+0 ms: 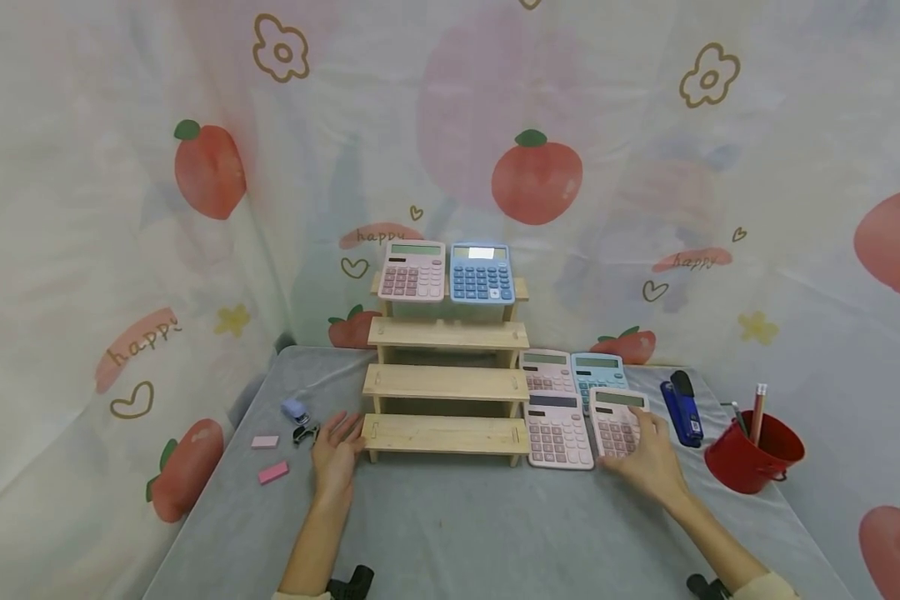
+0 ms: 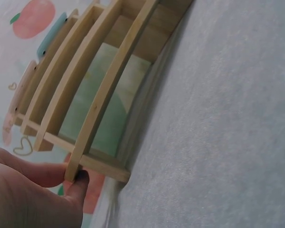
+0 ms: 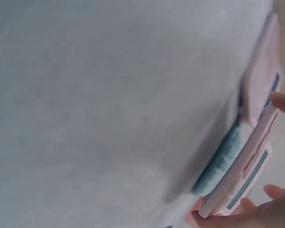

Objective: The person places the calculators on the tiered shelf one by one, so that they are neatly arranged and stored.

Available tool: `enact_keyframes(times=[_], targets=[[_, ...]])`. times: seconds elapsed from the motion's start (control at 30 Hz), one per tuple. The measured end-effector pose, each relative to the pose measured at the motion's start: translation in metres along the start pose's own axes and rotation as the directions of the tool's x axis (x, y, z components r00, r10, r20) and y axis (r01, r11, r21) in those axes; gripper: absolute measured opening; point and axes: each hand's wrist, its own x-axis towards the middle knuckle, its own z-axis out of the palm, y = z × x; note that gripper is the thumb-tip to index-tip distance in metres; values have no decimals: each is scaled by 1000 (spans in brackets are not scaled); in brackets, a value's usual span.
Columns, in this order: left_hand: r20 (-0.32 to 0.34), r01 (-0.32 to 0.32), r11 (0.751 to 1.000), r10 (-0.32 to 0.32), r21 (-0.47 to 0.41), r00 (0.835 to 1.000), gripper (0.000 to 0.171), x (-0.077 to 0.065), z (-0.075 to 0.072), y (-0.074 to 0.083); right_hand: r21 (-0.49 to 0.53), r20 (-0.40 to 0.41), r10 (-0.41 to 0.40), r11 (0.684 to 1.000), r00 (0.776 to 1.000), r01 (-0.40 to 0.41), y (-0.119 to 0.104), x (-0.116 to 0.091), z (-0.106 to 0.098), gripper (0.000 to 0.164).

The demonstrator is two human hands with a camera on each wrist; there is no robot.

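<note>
My left hand (image 1: pixel 334 460) pinches the stand (image 1: pixel 446 435) at eight o'clock; my right hand (image 1: pixel 652 467) clamps a pink calculator (image 1: pixel 617 423) at three. Judged step: pickup; next needs level lifting.

"happy" (image 1: pixel 694 261) 3x on the backdrop (image 1: pixel 615 108), L, ctr & R, ea. on pink smear (image 1: pixel 712 255); markings on calcs (image 1: pixel 482 279) too sm. to read.

Calculators (image 1: pixel 617 423) are pink or blue, the bucket (image 1: pixel 733 470) red, the backdrop (image 1: pixel 375 108) fruit-patterned.
</note>
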Motion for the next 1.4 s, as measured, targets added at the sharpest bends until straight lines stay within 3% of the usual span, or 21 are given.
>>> enact_keyframes(times=[0.2, 0.47, 0.93, 1.4], targets=[[6, 11, 1000, -11, -4, 1000, 72, 0, -2, 1, 12, -82, -66, 998, 994, 67, -22, -3, -15, 110], [4, 13, 1000, -13, -9, 1000, 73, 0, -2, 3, 5, -165, -155, 987, 974, 158, -71, -2, -38, 110], [-8, 1, 1000, -1, -12, 1000, 73, 3, 0, 1, 68, -83, -213, 973, 974, 219, -157, 0, -62, 111], [-19, 12, 1000, -12, 3, 1000, 73, 1, -1, -1, 107, 0, -243, 965, 970, 242, -217, 17, -34, 112]])
